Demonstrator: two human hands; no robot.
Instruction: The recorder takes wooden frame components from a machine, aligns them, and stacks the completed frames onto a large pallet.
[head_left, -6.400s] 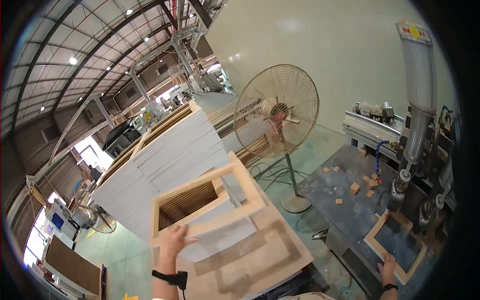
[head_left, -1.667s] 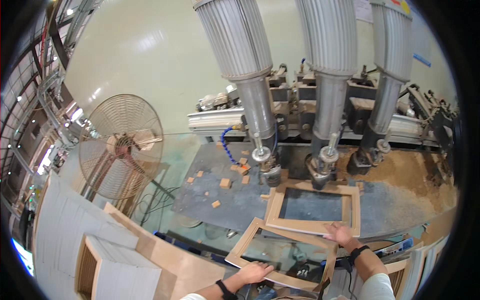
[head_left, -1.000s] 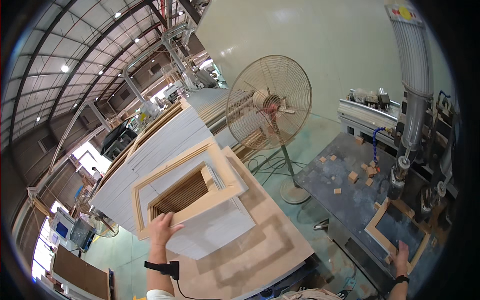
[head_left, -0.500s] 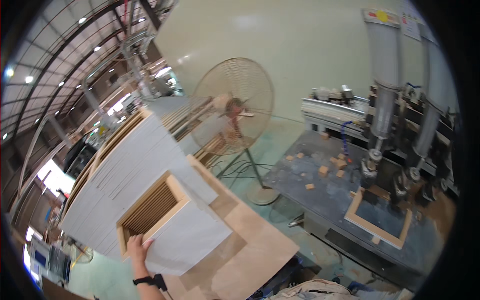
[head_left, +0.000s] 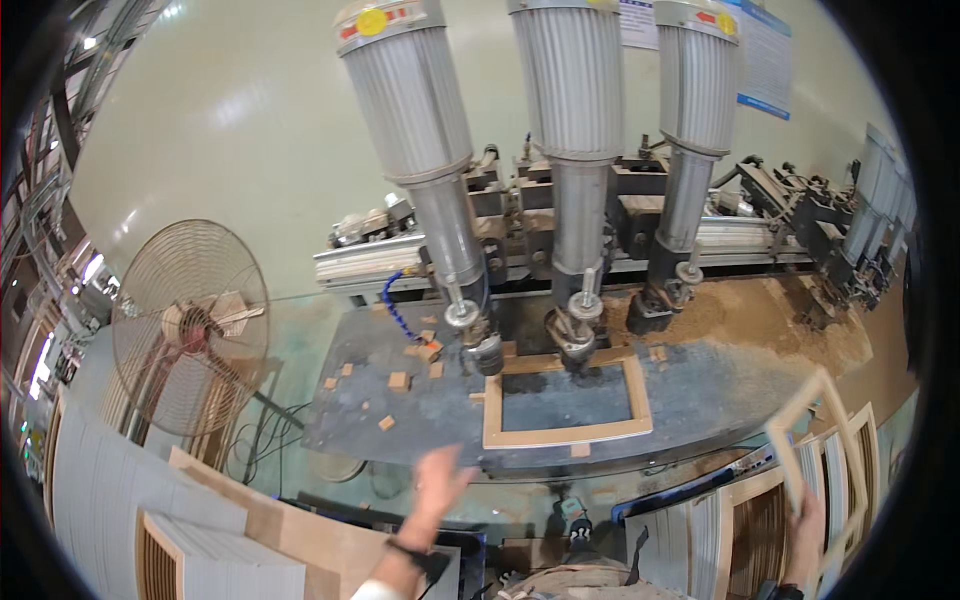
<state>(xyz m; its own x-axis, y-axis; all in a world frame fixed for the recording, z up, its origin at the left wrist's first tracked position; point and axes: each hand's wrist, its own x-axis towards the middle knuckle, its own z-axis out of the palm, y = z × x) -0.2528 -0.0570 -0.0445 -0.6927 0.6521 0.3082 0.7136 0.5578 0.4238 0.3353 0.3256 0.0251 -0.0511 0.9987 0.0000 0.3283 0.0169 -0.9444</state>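
My left hand, a little blurred, is held out in front of the dark worktable with its fingers stretched and nothing in them. At the lower right, my right hand grips a pale rectangular wooden frame, tilted up beside a stack of similar frames. Another wooden frame lies flat on the worktable, below the metal heads of a machine. Neither hand touches that frame.
Three large grey motor cylinders stand over the worktable. Wood offcuts are scattered at its left and sawdust at its right. A caged fan stands to the left, above stacked white-edged frames at the lower left.
My view has swung right from the stack to the machine. My left hand has left the stacked frames at the left. My right hand now shows, holding a frame.
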